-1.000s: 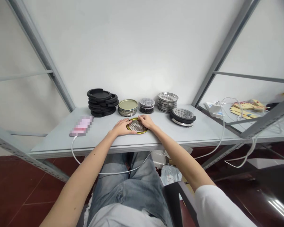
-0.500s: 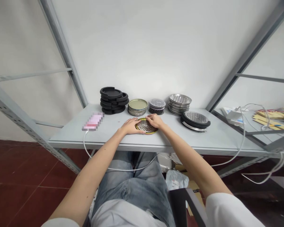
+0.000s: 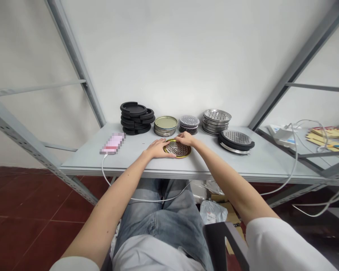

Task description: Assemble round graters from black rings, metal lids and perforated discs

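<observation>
A round perforated metal plate, like a grater disc, lies flat on the grey shelf top, ringed by a shiny gold-coloured rim. Around its left side rests my left hand, fingers along the back edge and thumb at the near edge, holding it. My right hand is closed, its curled fingertips pressing at the far edge of the rim; whether they pinch anything small is hidden. Behind the hands stand a stack of gold-toned round lids and a shorter stack of small perforated discs.
Black rings are piled at back left, silver-rimmed perforated dishes at back right. A perforated disc in a black ring sits on the right. A phone with a white cable lies left. Metal shelf posts flank the worktop.
The view has shifted slightly. My right fingers look more curled at the plate's far rim. My left hand keeps its hold, and the stacks stay as they were.
</observation>
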The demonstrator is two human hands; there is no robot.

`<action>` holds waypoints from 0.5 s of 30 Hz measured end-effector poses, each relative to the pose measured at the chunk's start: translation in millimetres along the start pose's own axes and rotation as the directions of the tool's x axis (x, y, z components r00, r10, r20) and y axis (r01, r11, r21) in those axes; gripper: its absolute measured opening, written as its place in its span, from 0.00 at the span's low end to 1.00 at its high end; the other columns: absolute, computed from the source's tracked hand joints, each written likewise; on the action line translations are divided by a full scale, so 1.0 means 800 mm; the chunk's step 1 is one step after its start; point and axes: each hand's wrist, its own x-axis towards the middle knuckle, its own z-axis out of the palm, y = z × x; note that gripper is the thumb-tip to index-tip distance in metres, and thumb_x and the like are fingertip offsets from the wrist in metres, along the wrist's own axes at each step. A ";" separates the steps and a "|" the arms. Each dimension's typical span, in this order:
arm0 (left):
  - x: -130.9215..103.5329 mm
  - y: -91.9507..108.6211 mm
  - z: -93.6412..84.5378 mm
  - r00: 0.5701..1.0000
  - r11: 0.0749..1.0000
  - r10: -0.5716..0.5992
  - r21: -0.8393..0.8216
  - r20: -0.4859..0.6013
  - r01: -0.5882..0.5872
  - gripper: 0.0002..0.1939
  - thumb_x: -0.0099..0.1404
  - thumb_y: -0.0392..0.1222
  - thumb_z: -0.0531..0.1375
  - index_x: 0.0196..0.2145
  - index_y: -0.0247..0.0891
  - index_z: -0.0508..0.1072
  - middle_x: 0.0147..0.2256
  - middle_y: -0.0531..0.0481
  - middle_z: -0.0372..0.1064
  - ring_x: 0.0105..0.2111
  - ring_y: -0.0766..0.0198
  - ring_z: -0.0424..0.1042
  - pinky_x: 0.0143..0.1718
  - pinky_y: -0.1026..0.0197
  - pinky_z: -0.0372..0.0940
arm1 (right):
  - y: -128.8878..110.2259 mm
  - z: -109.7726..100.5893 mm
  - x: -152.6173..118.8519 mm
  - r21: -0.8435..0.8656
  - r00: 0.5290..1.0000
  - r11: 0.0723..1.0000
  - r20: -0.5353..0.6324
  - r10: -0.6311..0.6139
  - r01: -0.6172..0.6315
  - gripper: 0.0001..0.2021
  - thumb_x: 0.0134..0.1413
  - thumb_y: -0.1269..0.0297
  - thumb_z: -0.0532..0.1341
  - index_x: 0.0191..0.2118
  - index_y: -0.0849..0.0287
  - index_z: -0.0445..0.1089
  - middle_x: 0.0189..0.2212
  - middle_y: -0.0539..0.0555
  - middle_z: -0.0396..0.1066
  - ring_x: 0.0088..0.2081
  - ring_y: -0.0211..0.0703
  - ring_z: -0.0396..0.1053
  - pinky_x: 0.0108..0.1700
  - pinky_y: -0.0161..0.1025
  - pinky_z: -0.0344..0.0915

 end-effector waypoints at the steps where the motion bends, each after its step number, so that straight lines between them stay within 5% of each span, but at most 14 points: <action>1: 0.000 0.000 0.000 1.000 1.000 -0.002 0.001 0.001 0.002 0.55 0.47 0.77 0.56 0.64 0.40 0.58 0.66 0.42 0.46 0.66 0.46 0.45 0.66 0.49 0.42 | 0.001 0.000 0.000 0.010 1.000 1.000 0.001 0.007 -0.007 0.19 0.55 0.54 0.56 0.28 0.67 0.75 0.20 0.53 0.71 0.28 0.40 0.68 0.33 0.32 0.62; 10: -0.003 0.000 0.000 0.999 1.000 0.027 -0.003 -0.021 -0.027 0.53 0.48 0.76 0.57 0.64 0.42 0.56 0.66 0.43 0.46 0.67 0.47 0.44 0.66 0.48 0.42 | 0.002 0.007 0.002 -0.004 0.999 1.000 -0.034 -0.009 0.009 0.20 0.57 0.57 0.54 0.24 0.65 0.75 0.23 0.55 0.74 0.29 0.42 0.69 0.35 0.34 0.63; 15: -0.003 0.002 -0.001 1.000 1.000 0.013 0.010 -0.025 -0.013 0.54 0.49 0.76 0.56 0.66 0.43 0.53 0.66 0.42 0.47 0.66 0.45 0.45 0.65 0.46 0.42 | 0.017 0.004 -0.024 0.129 0.987 0.991 -0.160 0.001 0.020 0.21 0.61 0.57 0.50 0.37 0.63 0.78 0.49 0.59 0.73 0.51 0.50 0.69 0.55 0.39 0.60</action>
